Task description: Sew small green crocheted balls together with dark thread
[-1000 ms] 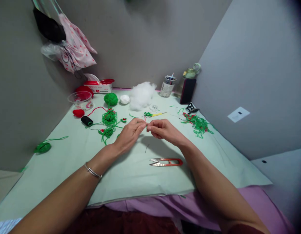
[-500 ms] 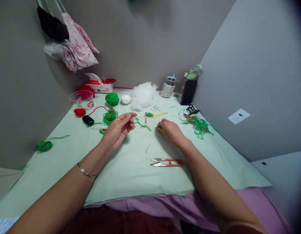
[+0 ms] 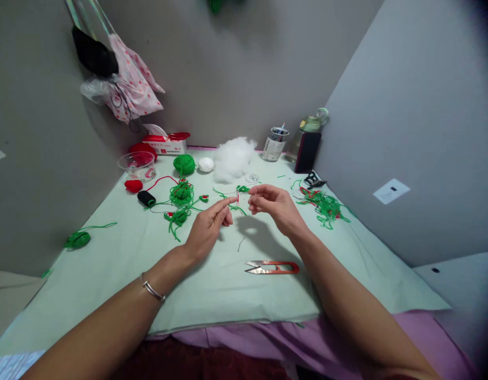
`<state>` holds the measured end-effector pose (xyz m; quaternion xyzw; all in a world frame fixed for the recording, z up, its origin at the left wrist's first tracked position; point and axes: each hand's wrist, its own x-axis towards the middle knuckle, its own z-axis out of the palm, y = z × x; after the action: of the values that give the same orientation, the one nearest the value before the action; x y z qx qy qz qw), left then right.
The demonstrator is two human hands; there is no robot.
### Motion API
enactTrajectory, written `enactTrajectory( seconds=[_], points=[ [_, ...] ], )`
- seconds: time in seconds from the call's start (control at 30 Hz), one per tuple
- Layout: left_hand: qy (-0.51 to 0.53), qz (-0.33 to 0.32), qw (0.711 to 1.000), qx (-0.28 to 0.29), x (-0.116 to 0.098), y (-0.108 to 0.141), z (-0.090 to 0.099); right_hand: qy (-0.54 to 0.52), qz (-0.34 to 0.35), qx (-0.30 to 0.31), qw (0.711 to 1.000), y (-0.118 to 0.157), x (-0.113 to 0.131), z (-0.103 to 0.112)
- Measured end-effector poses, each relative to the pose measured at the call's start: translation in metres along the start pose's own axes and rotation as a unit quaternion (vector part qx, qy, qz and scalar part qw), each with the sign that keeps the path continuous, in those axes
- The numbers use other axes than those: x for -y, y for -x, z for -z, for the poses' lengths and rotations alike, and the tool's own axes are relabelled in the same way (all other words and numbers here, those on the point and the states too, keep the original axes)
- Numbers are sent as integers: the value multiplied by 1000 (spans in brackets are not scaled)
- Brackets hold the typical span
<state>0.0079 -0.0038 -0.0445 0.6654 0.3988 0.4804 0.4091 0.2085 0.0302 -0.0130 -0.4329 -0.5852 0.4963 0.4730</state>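
Observation:
My left hand [image 3: 210, 224] is raised over the middle of the table, its index finger stretched toward the right and thumb pressed near it; whatever it pinches is too small to name. Close by on the right, my right hand [image 3: 276, 208] has thumb and fingertips drawn together, with any thin item between them too fine to make out. Green yarn pieces [image 3: 238, 210] and a small green crocheted piece [image 3: 242, 188] lie just beyond the fingertips. Below the hands rest orange-handled thread snips [image 3: 272, 267] and a short dark thread [image 3: 241, 244].
Green yarn tangles [image 3: 181, 193] and a black spool [image 3: 146, 198] lie left. White stuffing [image 3: 235, 159], a green ball [image 3: 184, 164] and a clear tub [image 3: 137, 168] stand behind. At right are a yarn heap [image 3: 326, 207], a phone [image 3: 307, 153] and a pen can [image 3: 274, 145].
My left hand has moved right and slightly nearer, its index finger now extended. My right hand has lifted off the table and its fingers have come up beside the left fingertips.

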Motion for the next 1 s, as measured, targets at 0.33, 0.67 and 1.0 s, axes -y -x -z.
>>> enactTrajectory(
  seconds=[0.33,0.67,1.0],
  points=[
    [-100,-98,990,20,6,6,-9,-130,-4,-11,991,15,1,-26],
    [-111,-85,990,0,7,5,-7,57,54,41,996,22,3,-30],
    [-121,-84,989,6,10,6,-7,97,70,38,992,23,2,-31]
  ],
)
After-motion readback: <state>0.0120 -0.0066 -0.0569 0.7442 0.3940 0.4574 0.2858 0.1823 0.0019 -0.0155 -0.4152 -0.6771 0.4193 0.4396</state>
